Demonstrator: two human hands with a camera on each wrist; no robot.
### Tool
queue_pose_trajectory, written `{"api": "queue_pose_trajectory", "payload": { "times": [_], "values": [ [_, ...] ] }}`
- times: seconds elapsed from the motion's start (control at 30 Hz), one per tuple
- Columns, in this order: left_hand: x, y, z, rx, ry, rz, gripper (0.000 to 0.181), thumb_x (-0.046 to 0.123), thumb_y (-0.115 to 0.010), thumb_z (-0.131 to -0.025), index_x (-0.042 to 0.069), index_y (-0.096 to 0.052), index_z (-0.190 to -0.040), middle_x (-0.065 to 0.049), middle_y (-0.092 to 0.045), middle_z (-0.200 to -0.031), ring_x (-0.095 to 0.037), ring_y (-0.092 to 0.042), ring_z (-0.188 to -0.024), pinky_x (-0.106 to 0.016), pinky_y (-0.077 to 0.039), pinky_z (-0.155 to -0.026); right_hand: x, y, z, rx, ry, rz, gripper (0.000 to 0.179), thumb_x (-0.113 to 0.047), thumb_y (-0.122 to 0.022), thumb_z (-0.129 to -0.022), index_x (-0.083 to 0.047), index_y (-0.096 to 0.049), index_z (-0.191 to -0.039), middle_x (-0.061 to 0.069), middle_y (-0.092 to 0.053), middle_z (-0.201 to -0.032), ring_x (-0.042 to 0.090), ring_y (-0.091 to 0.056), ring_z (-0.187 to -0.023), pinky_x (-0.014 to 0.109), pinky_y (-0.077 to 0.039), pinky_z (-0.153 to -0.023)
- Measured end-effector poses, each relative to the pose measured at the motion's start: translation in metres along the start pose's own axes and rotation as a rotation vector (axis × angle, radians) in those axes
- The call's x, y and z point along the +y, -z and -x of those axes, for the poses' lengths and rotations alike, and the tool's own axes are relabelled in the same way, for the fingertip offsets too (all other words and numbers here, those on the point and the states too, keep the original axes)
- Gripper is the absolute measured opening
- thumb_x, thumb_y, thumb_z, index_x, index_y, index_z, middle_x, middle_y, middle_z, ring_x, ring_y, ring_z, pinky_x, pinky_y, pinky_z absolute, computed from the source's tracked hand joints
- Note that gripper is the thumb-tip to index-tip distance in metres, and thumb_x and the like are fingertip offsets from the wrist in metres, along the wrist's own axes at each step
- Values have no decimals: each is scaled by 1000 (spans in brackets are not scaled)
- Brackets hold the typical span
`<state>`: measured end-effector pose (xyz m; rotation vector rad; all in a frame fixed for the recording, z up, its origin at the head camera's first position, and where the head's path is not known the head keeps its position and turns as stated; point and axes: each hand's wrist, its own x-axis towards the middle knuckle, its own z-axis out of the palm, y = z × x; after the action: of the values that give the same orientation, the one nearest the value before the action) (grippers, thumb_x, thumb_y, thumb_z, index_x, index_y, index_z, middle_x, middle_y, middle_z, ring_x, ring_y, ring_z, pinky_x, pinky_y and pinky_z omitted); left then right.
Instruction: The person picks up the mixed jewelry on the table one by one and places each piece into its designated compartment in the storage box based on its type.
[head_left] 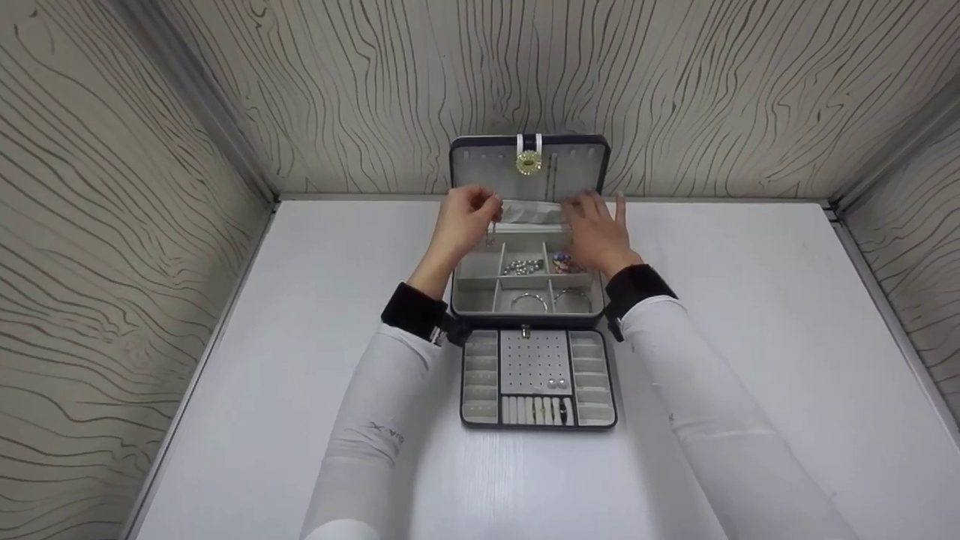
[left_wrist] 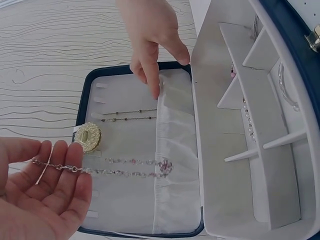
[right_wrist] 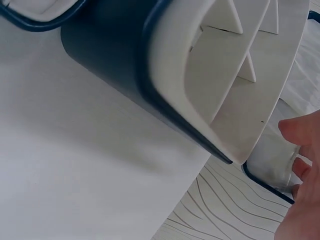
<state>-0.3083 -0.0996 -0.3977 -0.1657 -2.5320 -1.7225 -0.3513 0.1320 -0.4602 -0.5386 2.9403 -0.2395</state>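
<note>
My left hand (head_left: 466, 217) pinches one end of a silvery chain with pinkish beads (left_wrist: 122, 172). In the left wrist view the chain dangles in front of the raised lid (left_wrist: 125, 200) of a dark blue jewelry box. A gathered white fabric pocket (left_wrist: 175, 120) runs along the lid's lower part. My right hand (head_left: 598, 234) is at the right end of that pocket, its index finger extended at the pocket's edge and the thumb apart. In the right wrist view its fingertips (right_wrist: 300, 169) are partly hidden behind the fabric.
Below the lid, the box's divided tray holds a silvery beaded bracelet (head_left: 523, 267), a colourful beaded piece (head_left: 564, 262) and hoop bangles (head_left: 529, 301). A fold-out front section (head_left: 534, 360) carries pearl studs (head_left: 556, 383) and rings. A gold oval clasp (head_left: 529, 163) hangs on the lid. Behind stands a patterned wall.
</note>
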Motion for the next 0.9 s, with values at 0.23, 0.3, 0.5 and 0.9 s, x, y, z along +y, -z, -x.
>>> {"api": "queue_pose_trajectory", "payload": {
  "times": [0.23, 0.3, 0.5, 0.9],
  "values": [
    [-2, -2, -6, 6, 26, -19, 17, 9, -56, -98, -2, -67, -93, -10, -67, -83, -25, -67, -81, -26, -50, -66, 1, -1, 1, -11, 5, 10, 73, -23, -66, -91, -9, -30, -153, 18, -17, -159, 36, -1, -147, 62, 13, -110],
    [-3, -2, -8, 9, 26, -20, 17, 10, -56, -98, -2, -68, -93, -10, -68, -83, -27, -67, -82, -26, -49, -65, 2, -1, 3, -14, 7, 7, 73, -23, -66, -91, -10, -30, -153, 17, -17, -159, 36, -1, -148, 61, 12, -111],
    [-3, -2, -19, 50, 9, -30, 19, 12, -59, -97, -1, -73, -95, -9, -70, -84, -25, -67, -82, -26, -48, -71, 3, 2, 7, -15, 18, -16, 69, -13, -63, -89, -6, -33, -151, 18, -18, -159, 36, -1, -148, 60, 12, -111],
    [9, -2, -44, 120, 46, -47, 17, 15, -61, -97, 3, -74, -95, -5, -69, -87, -15, -63, -80, -25, -48, -71, 7, 1, 9, 6, 46, -15, 61, -13, -68, -87, -7, -45, -143, 17, -23, -157, 36, -6, -147, 61, 7, -112]
  ]
}}
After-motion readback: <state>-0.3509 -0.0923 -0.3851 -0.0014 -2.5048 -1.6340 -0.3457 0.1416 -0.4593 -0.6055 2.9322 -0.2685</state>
